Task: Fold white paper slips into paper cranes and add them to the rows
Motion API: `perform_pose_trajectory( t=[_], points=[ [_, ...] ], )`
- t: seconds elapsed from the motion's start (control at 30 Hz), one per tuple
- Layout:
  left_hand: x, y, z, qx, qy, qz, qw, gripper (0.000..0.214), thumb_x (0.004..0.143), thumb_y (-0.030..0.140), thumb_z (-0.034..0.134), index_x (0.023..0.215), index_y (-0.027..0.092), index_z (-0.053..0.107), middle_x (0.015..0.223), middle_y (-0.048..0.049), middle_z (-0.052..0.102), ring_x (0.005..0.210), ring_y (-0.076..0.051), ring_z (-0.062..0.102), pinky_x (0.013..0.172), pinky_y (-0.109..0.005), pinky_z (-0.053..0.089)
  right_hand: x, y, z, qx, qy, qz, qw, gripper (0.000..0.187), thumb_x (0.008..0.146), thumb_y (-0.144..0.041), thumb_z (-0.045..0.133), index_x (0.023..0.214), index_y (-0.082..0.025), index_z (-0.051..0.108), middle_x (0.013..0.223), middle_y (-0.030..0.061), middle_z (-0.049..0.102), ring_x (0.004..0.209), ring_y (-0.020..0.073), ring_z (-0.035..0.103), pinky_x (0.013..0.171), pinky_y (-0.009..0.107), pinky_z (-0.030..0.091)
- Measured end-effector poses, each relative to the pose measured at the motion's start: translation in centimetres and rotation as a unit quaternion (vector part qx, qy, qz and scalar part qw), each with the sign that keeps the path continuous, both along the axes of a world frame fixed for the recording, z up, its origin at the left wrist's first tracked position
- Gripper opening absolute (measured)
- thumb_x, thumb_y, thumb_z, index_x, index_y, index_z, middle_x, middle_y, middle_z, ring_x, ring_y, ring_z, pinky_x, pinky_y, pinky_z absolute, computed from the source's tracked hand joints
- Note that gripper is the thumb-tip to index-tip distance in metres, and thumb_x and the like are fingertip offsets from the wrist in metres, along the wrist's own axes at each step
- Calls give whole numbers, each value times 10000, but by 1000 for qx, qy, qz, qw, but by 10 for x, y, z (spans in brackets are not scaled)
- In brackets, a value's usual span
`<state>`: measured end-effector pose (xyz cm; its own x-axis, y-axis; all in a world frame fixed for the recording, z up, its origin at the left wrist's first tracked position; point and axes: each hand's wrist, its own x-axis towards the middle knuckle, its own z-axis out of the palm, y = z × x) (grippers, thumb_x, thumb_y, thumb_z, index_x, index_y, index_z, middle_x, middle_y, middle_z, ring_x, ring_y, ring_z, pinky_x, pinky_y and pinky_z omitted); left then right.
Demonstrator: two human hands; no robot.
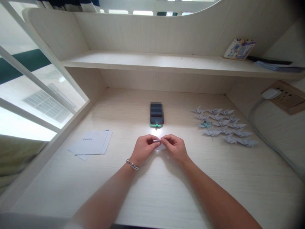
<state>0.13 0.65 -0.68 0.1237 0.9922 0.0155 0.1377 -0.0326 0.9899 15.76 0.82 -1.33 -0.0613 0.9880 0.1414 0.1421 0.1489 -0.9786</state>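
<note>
Between my two hands is a small piece of white paper (156, 140), with a narrow folded edge showing at the top and a pale part below the fingers. My left hand (145, 147), a chain bracelet (132, 164) on its wrist, pinches the paper's left side. From the right, my right hand (175, 147) pinches the other side, thumb and fingertips close together. Both hands are low over the desk, just in front of a phone (156, 113) in a green stand or clip. The fingers hide much of the paper.
Rows of folded paper cranes (219, 122), one of them blue (205, 124), stand at the right. Flat paper sheets (92, 144) lie at the left. A cable (254, 122) runs down from the socket (289, 97). Above the desk is a shelf (143, 60) with a small packet (239, 49).
</note>
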Motion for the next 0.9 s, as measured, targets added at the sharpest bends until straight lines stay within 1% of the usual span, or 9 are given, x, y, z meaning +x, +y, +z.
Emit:
perform_pose_trajectory(
  t=[0.13,0.43,0.57,0.67,0.73,0.8,0.83,0.9],
  points=[
    [1,-1,1,-4,-3,3,1000,245,690,366,655,801,148,681,811,-75,690,746,-181,620,665,-279,481,0,-1,0,-2,-4,-16,1000,183,739,-339,615,763,-168,675,753,54,670,680,174,593,616,291,458],
    [0,0,3,-11,-28,29,999,256,670,376,670,760,138,697,790,-93,695,740,-193,624,666,-297,482,-2,-1,0,-16,11,-18,1000,206,724,-362,628,762,-166,680,743,59,671,666,175,589,611,298,458],
    [-3,5,0,-36,-57,56,996,260,672,365,671,761,121,687,759,-92,683,695,-173,611,638,-288,484,-3,1,-2,-34,45,-29,998,207,709,-358,649,748,-155,673,716,55,663,640,162,576,585,282,448],
    [-3,7,-2,-44,-98,77,991,276,697,362,650,814,112,663,742,-80,665,693,-156,606,665,-293,494,-2,4,-5,-49,94,-64,992,217,698,-362,661,749,-151,664,686,40,649,610,145,557,557,266,433],
    [-1,5,-1,-46,-111,57,991,293,701,352,650,872,114,642,784,-82,664,730,-160,613,693,-304,500,-1,7,-7,-60,128,-94,986,230,689,-375,665,751,-153,659,661,25,635,581,133,541,533,257,422],
    [3,1,1,-52,-108,-2,993,328,682,332,671,932,125,627,873,-97,667,786,-178,620,709,-314,503,-1,8,-8,-68,153,-115,979,245,678,-390,670,750,-156,654,655,18,629,570,129,536,525,256,426],
    [5,0,1,-53,-99,-34,993,325,676,324,677,929,126,628,890,-101,666,808,-186,621,729,-321,501,0,9,-7,-71,161,-121,977,252,673,-395,673,750,-156,653,660,19,631,573,130,539,530,259,434],
    [7,-2,2,-48,-79,-34,995,272,697,342,653,855,122,637,845,-99,669,786,-186,622,724,-322,498,0,8,-7,-75,167,-123,975,260,668,-399,676,757,-156,651,685,28,638,593,136,555,555,271,458]
  ],
)
